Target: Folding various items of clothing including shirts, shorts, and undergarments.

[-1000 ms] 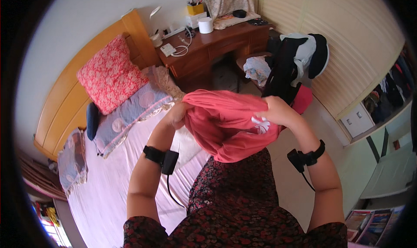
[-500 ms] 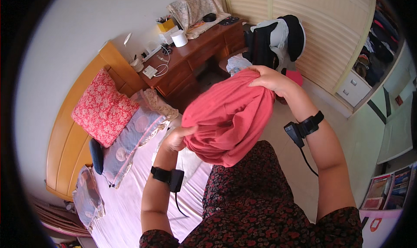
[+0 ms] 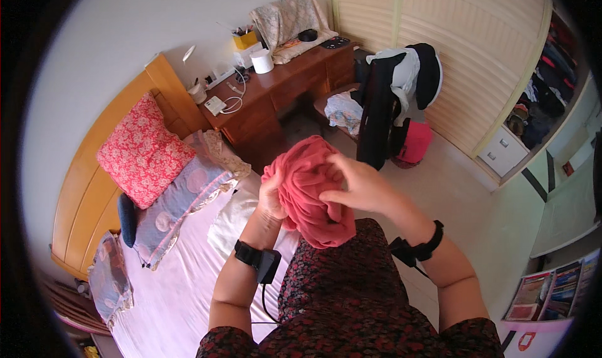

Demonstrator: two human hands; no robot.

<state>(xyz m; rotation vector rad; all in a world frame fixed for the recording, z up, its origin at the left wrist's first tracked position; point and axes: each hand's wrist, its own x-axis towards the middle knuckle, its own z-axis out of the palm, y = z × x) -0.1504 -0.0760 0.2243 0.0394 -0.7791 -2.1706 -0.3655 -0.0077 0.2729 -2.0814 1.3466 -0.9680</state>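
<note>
A coral-red piece of cloth (image 3: 307,195), gathered into a loose, folded bundle, is held up in front of my body. My left hand (image 3: 271,195) grips its left side, with the fingers partly hidden behind the folds. At the bundle's right side is my right hand (image 3: 360,185), its thumb and fingers spread apart and the fingertips against the cloth. What kind of garment or cover the cloth is cannot be made out. Both forearms carry a black strapped device, the left one (image 3: 266,264) with a cable.
To the left is a bed (image 3: 182,289) with a red patterned cushion (image 3: 144,151) and a grey-blue pillow (image 3: 182,207). A brown desk (image 3: 251,107) stands ahead. Clothes hang over a chair (image 3: 376,107) near the sliding wardrobe (image 3: 451,57). A magazine rack (image 3: 545,295) is at the right.
The cloth, stretched wide between both hands before, is now a smaller bundle held lower. My right hand has come left and down toward my left hand, and its fingers have opened.
</note>
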